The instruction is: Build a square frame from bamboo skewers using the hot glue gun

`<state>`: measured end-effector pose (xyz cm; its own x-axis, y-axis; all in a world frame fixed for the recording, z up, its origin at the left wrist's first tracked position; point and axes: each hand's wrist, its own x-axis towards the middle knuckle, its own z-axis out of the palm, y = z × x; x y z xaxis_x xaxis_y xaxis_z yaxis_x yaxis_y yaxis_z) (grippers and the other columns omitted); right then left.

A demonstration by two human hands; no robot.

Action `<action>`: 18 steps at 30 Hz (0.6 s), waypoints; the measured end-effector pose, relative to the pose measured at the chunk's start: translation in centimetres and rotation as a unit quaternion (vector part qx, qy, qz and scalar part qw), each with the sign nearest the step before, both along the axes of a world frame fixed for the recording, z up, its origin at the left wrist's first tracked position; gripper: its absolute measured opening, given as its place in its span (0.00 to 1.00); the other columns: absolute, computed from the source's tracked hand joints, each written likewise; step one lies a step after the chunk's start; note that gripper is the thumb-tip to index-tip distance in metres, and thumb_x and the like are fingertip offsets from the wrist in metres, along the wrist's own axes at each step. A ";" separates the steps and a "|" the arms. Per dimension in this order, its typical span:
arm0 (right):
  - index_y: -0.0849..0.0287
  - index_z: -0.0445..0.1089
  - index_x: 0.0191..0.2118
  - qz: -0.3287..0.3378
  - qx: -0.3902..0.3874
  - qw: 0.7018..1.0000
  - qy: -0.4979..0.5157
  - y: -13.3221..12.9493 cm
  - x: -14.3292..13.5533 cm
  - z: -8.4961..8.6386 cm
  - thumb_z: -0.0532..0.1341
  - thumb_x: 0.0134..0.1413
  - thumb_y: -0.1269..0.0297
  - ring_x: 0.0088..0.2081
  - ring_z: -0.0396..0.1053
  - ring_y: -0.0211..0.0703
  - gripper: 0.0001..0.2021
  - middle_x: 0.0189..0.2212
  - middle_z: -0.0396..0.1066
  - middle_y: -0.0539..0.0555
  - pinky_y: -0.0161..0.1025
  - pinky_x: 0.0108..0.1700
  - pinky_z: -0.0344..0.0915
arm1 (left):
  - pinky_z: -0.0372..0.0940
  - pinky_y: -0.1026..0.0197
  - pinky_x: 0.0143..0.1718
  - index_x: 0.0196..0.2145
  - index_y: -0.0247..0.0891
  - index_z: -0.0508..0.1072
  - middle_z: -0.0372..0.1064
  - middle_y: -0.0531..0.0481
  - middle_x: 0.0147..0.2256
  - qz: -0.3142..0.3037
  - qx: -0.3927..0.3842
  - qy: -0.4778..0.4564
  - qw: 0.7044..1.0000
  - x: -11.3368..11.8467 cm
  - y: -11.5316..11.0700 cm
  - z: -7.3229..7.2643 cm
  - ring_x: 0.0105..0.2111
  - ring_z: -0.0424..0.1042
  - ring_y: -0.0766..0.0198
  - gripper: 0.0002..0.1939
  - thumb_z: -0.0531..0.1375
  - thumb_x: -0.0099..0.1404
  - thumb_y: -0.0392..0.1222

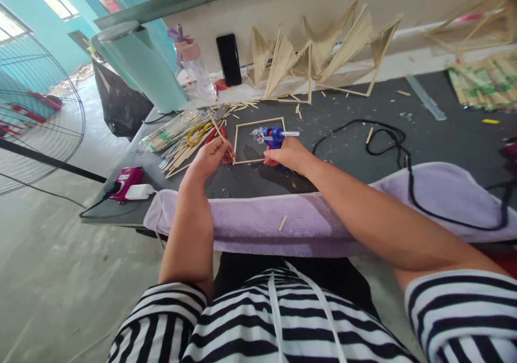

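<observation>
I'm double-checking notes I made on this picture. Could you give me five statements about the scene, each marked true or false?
1. The right hand holds a blue glue gun. True.
2. The left hand holds a pair of scissors. False: it holds a thin wooden stick.
3. A four-sided stick frame lies on the dark table. True.
4. The black phone lies flat on the towel. False: it is propped upright behind the table, near the bottle.
5. The purple towel lies along the table's near edge. True.
</observation>
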<state>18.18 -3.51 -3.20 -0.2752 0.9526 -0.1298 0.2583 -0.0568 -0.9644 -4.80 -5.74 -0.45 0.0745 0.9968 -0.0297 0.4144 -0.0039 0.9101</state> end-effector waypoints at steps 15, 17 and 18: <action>0.59 0.67 0.27 -0.001 0.000 1.000 0.001 0.0 0.1 -0.1 0.63 0.51 0.77 0.29 0.78 0.46 0.07 0.21 0.73 0.53 0.40 0.35 0.77 | 0.68 0.69 0.31 0.32 0.38 0.68 0.74 0.51 0.30 -0.007 0.005 -0.001 1.000 -0.1 0.0 0.0 0.28 0.73 0.70 0.10 0.53 0.69 0.44; 0.59 0.67 0.27 0.001 0.006 1.000 0.000 0.0 0.1 -0.1 0.63 0.51 0.77 0.29 0.77 0.46 0.07 0.21 0.73 0.53 0.41 0.35 0.77 | 0.68 0.68 0.31 0.32 0.38 0.68 0.74 0.51 0.30 -0.008 0.004 0.000 1.000 -0.1 0.0 0.0 0.28 0.73 0.70 0.10 0.53 0.70 0.44; 0.59 0.67 0.27 0.001 0.008 1.000 -0.001 0.0 0.1 -0.1 0.63 0.51 0.77 0.29 0.77 0.46 0.07 0.21 0.73 0.53 0.41 0.35 0.77 | 0.68 0.68 0.31 0.32 0.38 0.68 0.74 0.51 0.30 -0.008 0.003 0.000 1.000 -0.1 -0.1 0.0 0.28 0.73 0.70 0.10 0.53 0.70 0.44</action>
